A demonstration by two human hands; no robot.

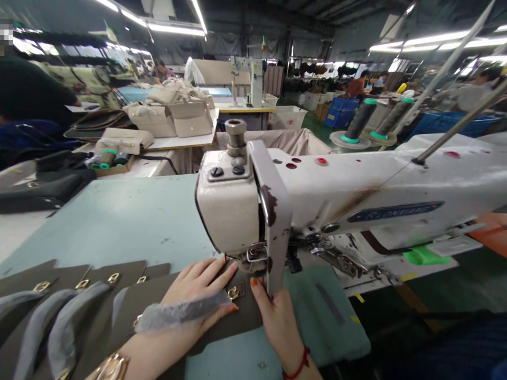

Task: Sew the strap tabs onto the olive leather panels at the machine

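A dark olive-brown bag panel point(222, 330) lies under the needle end of a white sewing machine point(229, 206). My left hand point(198, 293) rests flat on this panel, fingers stretched towards the presser area. Across that hand runs a handle wrapped in cloudy plastic point(182, 312), joined to a gold buckle point(234, 292). My right hand point(275, 311) is at the panel's right edge, thumb on top; its other fingers are mostly hidden beside the machine's grey guard bar point(277, 227). Further panels point(89, 274) with gold fittings and wrapped handles overlap at the left.
The pale green table point(130, 216) extends behind the panels. Beige bags point(186, 116) are piled on a table beyond, near a box of thread spools point(109, 158). Dark thread cones point(358, 120) stand behind the machine. A person in dark clothing point(31, 84) is at far left.
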